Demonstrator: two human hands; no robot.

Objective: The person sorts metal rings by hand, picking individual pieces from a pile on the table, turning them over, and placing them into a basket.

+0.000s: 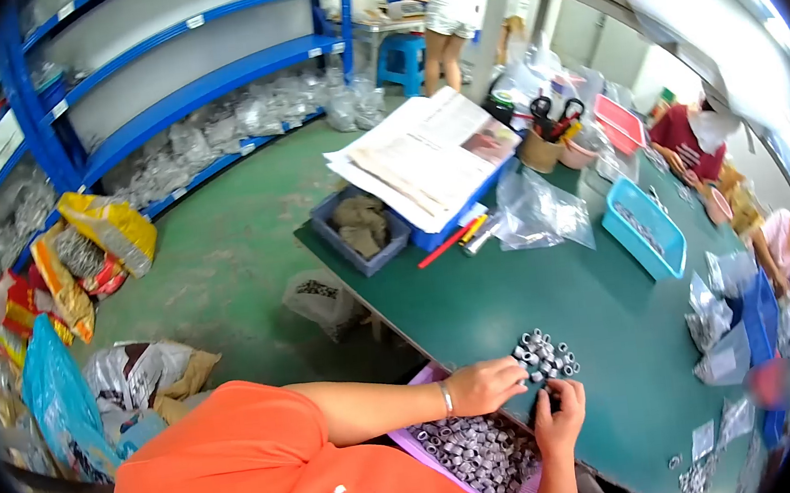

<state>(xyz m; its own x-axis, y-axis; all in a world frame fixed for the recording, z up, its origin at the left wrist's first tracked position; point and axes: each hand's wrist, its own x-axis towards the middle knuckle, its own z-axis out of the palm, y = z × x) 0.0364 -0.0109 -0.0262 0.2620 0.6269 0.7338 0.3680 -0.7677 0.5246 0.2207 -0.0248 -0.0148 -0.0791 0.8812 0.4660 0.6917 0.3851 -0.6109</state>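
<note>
My left hand point(487, 386), with a bracelet at the wrist, is at the table edge with its fingers curled together beside a small pile of grey metal rings point(543, 356). Whatever its fingertips hold, if anything, is hidden. Just right of it, my right hand point(561, 414) is closed in a pinch, with something small and dark at the fingertips that I cannot make out. Below both hands, a pink-purple tray point(414, 442) holds many more of these short grey rings point(479, 454). It sits against the orange shirt, partly covered by my forearms.
On the green table point(478, 300) are a teal tray point(646, 230), plastic bags point(545, 211), papers point(429, 156), a red pen point(443, 249) and a grey bin with a cloth point(359, 226). Blue shelves point(197, 104) and sacks stand left. Other people work at the back and right.
</note>
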